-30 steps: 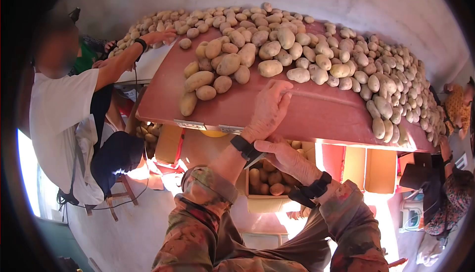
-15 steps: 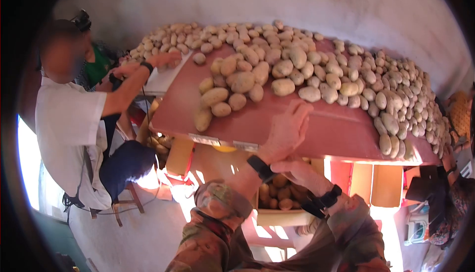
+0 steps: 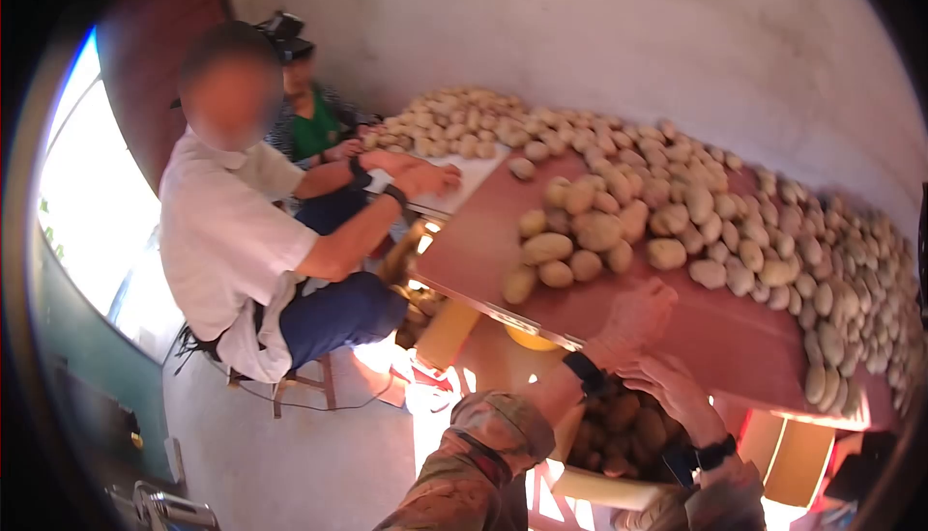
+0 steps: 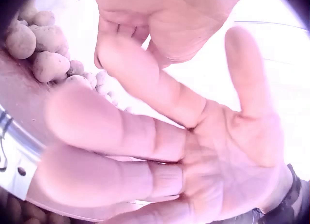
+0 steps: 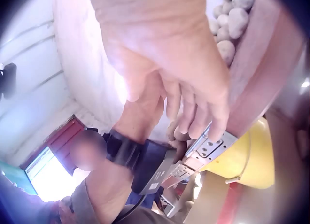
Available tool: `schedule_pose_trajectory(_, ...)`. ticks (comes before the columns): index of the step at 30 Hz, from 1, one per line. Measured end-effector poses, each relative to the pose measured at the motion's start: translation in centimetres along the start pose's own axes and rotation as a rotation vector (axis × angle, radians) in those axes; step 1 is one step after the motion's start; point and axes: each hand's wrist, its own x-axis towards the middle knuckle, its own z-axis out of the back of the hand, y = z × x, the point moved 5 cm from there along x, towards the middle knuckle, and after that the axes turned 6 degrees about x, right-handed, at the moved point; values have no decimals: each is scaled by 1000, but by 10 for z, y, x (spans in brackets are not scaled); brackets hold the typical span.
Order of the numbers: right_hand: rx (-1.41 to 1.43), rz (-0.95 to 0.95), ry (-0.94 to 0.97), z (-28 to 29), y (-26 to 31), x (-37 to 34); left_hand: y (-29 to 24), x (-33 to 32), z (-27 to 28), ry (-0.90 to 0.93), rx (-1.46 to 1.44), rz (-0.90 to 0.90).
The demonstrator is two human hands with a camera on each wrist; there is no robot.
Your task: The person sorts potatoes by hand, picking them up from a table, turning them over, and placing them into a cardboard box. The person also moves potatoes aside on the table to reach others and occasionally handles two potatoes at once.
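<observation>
My left hand [image 3: 633, 323] is held over the front part of the red tabletop [image 3: 464, 231], its fingers loosely bent, with nothing seen in it. Close beside its wrist, my right hand [image 3: 667, 386] hangs at the table's front edge. The left wrist view shows the right palm [image 4: 232, 151] bare and its fingers straight, just under the left hand [image 4: 169, 20]. Beyond the hands lies a small cluster of potatoes [image 3: 596, 231], in front of a long heap of potatoes [image 3: 754, 231]. Below the right hand, a box [image 3: 599, 487] holds more potatoes [image 3: 619, 430].
A person in a white shirt [image 3: 232, 251] sits to the left, hands over a white board [image 3: 474, 183]. Another person in green [image 3: 314, 130] is behind. Metal hinges [image 5: 210, 146] and a yellow bucket [image 5: 247, 156] are at the table edge. A cardboard box [image 3: 797, 459] stands right.
The head view has swung left, so the table and potatoes sit farther right and lower. My hands stay close together at the table's front. The seated person's hand has drawn back from the potatoes.
</observation>
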Motion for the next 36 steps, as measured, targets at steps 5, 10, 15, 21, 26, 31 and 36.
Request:
schedule_pose_trajectory(5,-174,46,-101,20,1,-1,12,-16,-1,117,69,15)
schedule_pose_trajectory(10,-271,51,-106,33,-4,3,16,-21,-12,236,160,-14)
schedule_pose_trajectory(15,-538,118,-131,40,-1,5,5,-22,-10,249,273,-199)
schedule_pose_trajectory(21,-601,177,-168,40,0,5,21,-14,1,196,297,-34)
schedule_pose_trajectory(26,-704,224,-150,39,1,5,48,0,24,-21,548,32)
schedule_pose_trajectory(31,-903,206,-111,29,9,3,88,-1,35,48,615,122)
schedule_pose_trajectory(36,-930,229,-118,30,7,5,104,6,24,-23,781,67)
